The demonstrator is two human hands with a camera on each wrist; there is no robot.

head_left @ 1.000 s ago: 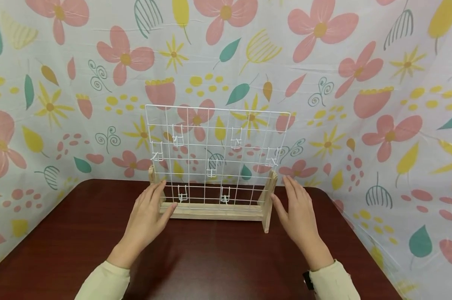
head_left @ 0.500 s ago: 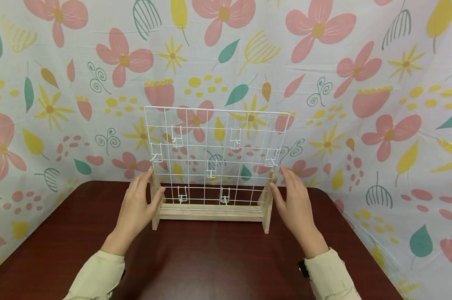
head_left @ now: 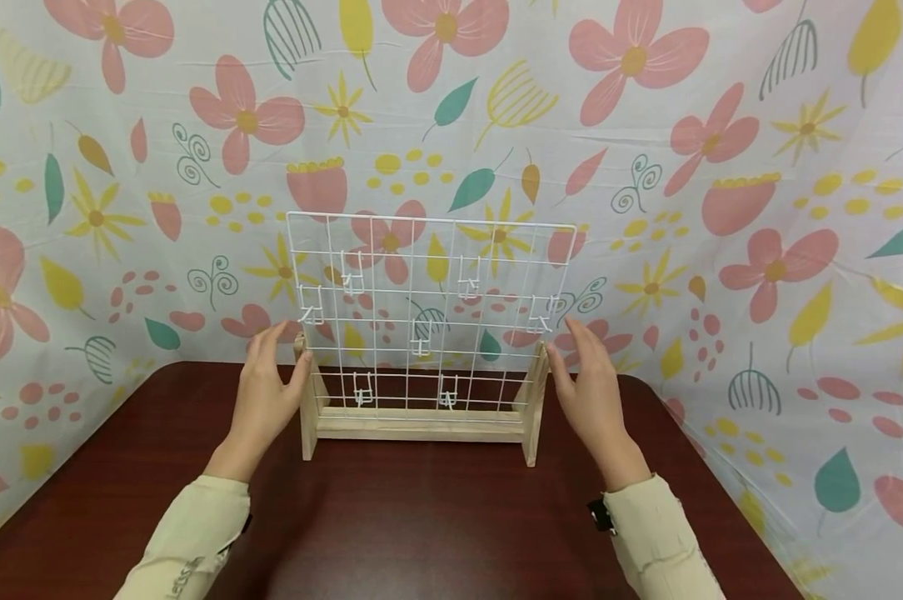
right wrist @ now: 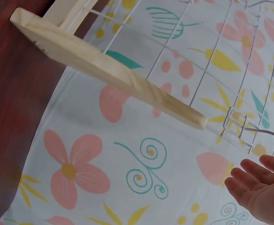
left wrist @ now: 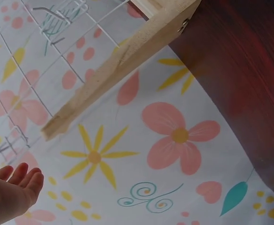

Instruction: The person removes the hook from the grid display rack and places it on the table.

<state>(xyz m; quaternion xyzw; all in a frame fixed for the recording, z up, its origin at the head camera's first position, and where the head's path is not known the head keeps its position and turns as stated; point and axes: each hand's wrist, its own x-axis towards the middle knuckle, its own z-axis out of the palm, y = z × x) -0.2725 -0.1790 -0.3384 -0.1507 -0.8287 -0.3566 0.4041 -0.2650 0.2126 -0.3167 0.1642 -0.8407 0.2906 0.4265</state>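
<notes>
A white wire grid (head_left: 432, 292) stands upright in a pale wooden stand (head_left: 421, 429) on the dark table. Several white wire hooks hang on the grid, among them a central hook (head_left: 420, 343) and a right-side hook (head_left: 539, 317). My left hand (head_left: 262, 400) is beside the left wooden post (left wrist: 122, 61), fingers extended and thumb toward the post's top. On the other side, my right hand (head_left: 590, 400) is beside the right wooden post (right wrist: 113, 70), fingers likewise extended. Whether either thumb touches the wood cannot be told. Neither hand holds anything.
The dark red-brown table (head_left: 421, 525) extends in front of the stand and to both sides. A white curtain (head_left: 451, 108) with flowers and leaves printed on it hangs behind the table and along its sides.
My left hand has moved left and up, from in front of the left post to its outer side. My right hand has risen slightly along the right post. The grid and stand stay put.
</notes>
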